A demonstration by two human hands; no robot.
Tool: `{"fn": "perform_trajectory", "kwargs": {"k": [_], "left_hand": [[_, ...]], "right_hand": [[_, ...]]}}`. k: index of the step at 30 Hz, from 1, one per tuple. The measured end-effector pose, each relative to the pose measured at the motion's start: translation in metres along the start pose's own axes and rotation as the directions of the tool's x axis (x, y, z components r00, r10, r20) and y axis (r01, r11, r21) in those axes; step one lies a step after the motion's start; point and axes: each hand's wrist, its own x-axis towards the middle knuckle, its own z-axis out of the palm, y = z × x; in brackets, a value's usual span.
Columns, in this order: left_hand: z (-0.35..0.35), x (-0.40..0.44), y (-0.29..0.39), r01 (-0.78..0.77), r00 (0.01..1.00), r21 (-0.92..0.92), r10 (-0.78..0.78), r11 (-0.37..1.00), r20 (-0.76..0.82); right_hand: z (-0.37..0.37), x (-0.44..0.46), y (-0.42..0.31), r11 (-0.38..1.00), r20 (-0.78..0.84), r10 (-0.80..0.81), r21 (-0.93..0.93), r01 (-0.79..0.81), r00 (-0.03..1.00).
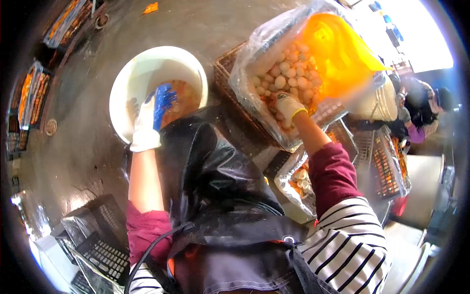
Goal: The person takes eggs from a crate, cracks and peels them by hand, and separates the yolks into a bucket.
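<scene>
My left hand [155, 110], in a white glove with a blue palm and finger side, is over the inside of a large white bucket [117, 93]. The blue fingers are apart, and I see nothing held in them. Cloudy brownish liquid [183, 98] lies in the bucket. My right hand [290, 105], in a white glove with a yellow cuff, reaches down into many pale eggs [289, 73]. Its fingertips are hidden among the eggs, so a grip cannot be made out. Clear plastic [240, 73] lines the crate [223, 63] around the eggs, and an orange mesh bag [338, 54] lies over them.
A black apron [215, 171] covers my lap. Near my right arm is a lined basket [298, 196] with pale and orange pieces. A person [423, 108] is beyond a white bucket [379, 103] on the right. Black crates [105, 255] stand lower left; the floor [88, 127] looks wet.
</scene>
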Motion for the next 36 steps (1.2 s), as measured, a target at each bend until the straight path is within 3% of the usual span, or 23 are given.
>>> {"fn": "perform_trajectory", "kwargs": {"k": [2,3,6,8,9,11,12,14,16,17,18,19,21,22,23,24,25,26,28,29,31,34,36], "left_hand": [[0.007,-0.01,0.016,-0.001,0.998,-0.107,-0.006,0.994,-0.065],[0.013,-0.018,0.027,0.012,0.99,-0.286,-0.051,0.958,-0.131],[0.001,0.003,-0.009,0.057,0.995,-0.278,-0.078,0.959,-0.065],[-0.006,0.015,-0.033,0.027,0.998,-0.278,-0.04,0.96,-0.039],[-0.005,0.017,-0.037,0.035,0.997,-0.268,-0.054,0.963,-0.064],[-0.006,0.014,-0.037,-0.016,0.999,-0.36,0.005,0.933,-0.032],[-0.006,0.013,-0.038,-0.088,0.995,-0.168,0.078,0.982,-0.065],[-0.009,0.014,-0.044,-0.207,0.969,0.237,0.232,0.949,-0.083],[-0.012,0.03,-0.064,-0.351,0.907,0.452,0.417,0.82,-0.052],[-0.009,0.035,-0.072,-0.395,0.894,0.355,0.444,0.847,-0.065],[-0.004,0.036,-0.072,-0.438,0.879,0.256,0.471,0.861,-0.079],[0.007,0.033,-0.057,-0.385,0.917,-0.006,0.382,0.923,-0.116],[0.012,0.022,-0.029,-0.232,0.972,-0.281,0.228,0.931,-0.05],[0.009,0.012,-0.013,-0.154,0.985,-0.286,0.168,0.946,0.025],[0.006,0.007,-0.005,-0.077,0.989,-0.283,0.109,0.956,0.099],[0.004,0.01,-0.016,-0.183,0.977,-0.31,0.208,0.933,0.05],[0.001,0.002,-0.003,-0.137,0.989,-0.402,0.15,0.905,0.001],[0.002,-0.006,0.01,-0.097,0.995,-0.495,0.087,0.863,-0.042],[0.008,-0.015,0.018,-0.041,0.995,-0.611,-0.021,0.791,-0.095],[0.007,-0.016,0.017,-0.07,0.992,-0.444,0.013,0.893,-0.129],[0.004,-0.014,0.012,-0.118,0.98,-0.062,0.106,0.991,-0.171],[0.002,-0.005,-0.019,-0.389,0.8,0.515,0.557,0.764,-0.221],[0.0,-0.005,-0.023,-0.341,0.805,0.63,0.563,0.698,-0.188]], "right_hand": [[-0.009,0.012,-0.015,0.983,-0.164,-0.072,0.153,0.097,0.984],[-0.027,0.022,-0.031,0.952,-0.163,0.002,0.302,0.048,0.987],[-0.095,0.044,-0.083,0.742,-0.149,0.104,0.67,0.023,0.983],[-0.117,0.06,-0.123,0.034,-0.202,0.098,0.979,0.199,0.975],[-0.119,0.068,-0.142,-0.602,-0.189,0.11,0.768,0.216,0.976],[-0.123,0.085,-0.161,-0.218,-0.324,0.096,0.916,0.337,0.941],[-0.132,0.089,-0.173,-0.014,-0.389,0.088,0.92,0.392,0.917],[-0.142,0.077,-0.188,-0.173,-0.168,0.106,0.967,0.185,0.98],[-0.165,0.07,-0.193,0.268,-0.204,0.029,0.945,0.189,0.979],[-0.169,0.067,-0.192,0.475,-0.207,-0.011,0.86,0.187,0.978],[-0.166,0.073,-0.189,0.497,-0.328,-0.125,0.797,0.345,0.937],[-0.162,0.078,-0.187,0.493,-0.439,-0.235,0.715,0.495,0.868],[-0.154,0.089,-0.191,0.08,-0.307,-0.262,0.938,0.337,0.915],[-0.154,0.09,-0.197,-0.092,-0.248,-0.296,0.969,0.231,0.923],[-0.157,0.089,-0.2,-0.158,-0.225,-0.312,0.97,0.183,0.923],[-0.165,0.079,-0.205,-0.221,-0.201,-0.33,0.966,0.131,0.922],[-0.172,0.071,-0.21,-0.28,-0.177,-0.351,0.957,0.077,0.92],[-0.177,0.069,-0.213,-0.288,-0.178,-0.433,0.956,0.051,0.884],[-0.167,0.075,-0.218,-0.238,-0.196,-0.377,0.965,0.11,0.905],[-0.158,0.079,-0.218,-0.214,-0.208,-0.341,0.967,0.14,0.917],[-0.128,0.107,-0.215,0.036,-0.299,-0.306,0.945,0.325,0.904],[-0.12,0.121,-0.22,0.365,-0.363,-0.267,0.819,0.443,0.892],[-0.128,0.114,-0.227,0.526,-0.428,-0.231,0.7,0.482,0.874]]}}
